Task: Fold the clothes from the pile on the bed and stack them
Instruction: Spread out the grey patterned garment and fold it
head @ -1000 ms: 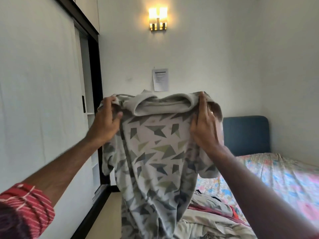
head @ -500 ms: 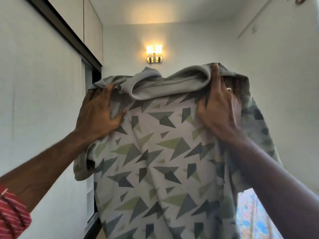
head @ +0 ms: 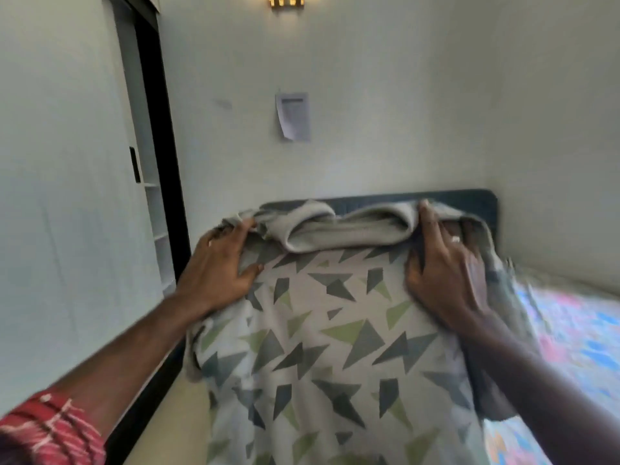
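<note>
Left hand (head: pixel 219 263) grips the shirt (head: pixel 328 347) at its left shoulder; shirt hangs spread between both hands, collar up, over the bed (head: pixel 577 330). Right hand (head: pixel 446 273) grips the right shoulder. Hands apart.

The bed (head: pixel 570 330), under a floral sheet, adjoins a blue headboard (head: pixel 469 199).

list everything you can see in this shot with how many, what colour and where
shirt: one, pale grey with green and dark triangles, held up centre
bed: one, floral pink and blue cover, right
headboard: one, dark blue, behind shirt
paper: one, white, on far wall
wall lamp: one, lit yellow, top edge
wardrobe: one, white with black frame, left
left hand: grip on shirt's left shoulder, red sleeve
right hand: grip on right shoulder
</note>
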A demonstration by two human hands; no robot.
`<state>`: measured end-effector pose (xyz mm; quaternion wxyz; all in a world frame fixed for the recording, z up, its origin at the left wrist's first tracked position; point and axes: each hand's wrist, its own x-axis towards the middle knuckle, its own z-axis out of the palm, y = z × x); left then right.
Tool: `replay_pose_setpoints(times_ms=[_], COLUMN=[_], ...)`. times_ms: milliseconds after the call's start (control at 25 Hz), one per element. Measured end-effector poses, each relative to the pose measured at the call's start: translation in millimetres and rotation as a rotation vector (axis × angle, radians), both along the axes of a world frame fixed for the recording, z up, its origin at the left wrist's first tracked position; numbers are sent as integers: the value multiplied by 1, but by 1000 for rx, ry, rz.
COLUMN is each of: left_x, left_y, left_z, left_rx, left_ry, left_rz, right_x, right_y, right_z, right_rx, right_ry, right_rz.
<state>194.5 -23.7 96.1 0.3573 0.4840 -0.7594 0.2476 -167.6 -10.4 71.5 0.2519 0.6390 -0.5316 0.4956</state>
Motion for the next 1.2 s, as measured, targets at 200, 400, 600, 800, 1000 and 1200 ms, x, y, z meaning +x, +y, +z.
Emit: replay_pose_setpoints(times_ms=[200,400,600,800,1000,1200], left_x=[3,25,49,42,40,-94], left_y=[-65,-98,-196,-251,-261,-236], left_z=[-169,-227,-243,-321,-335,-308], left_rx=[309,158,530,1348,1264,938], left_ry=[-87,-69,60,164,127,3], left_rz=[100,6,46,-7,154,32], right_x=[-14,-14,15,-5,-67,-98], right_y=[-73,-123,-239,-297,-274,-227], right_z=[-174,-206,-202,-276,-272,-261], right_rx=[238,58,460,1247,1127,1122], right_ry=[212,191,0,5,-500,-480], right_rz=[-17,-48,-93,-17,89,95])
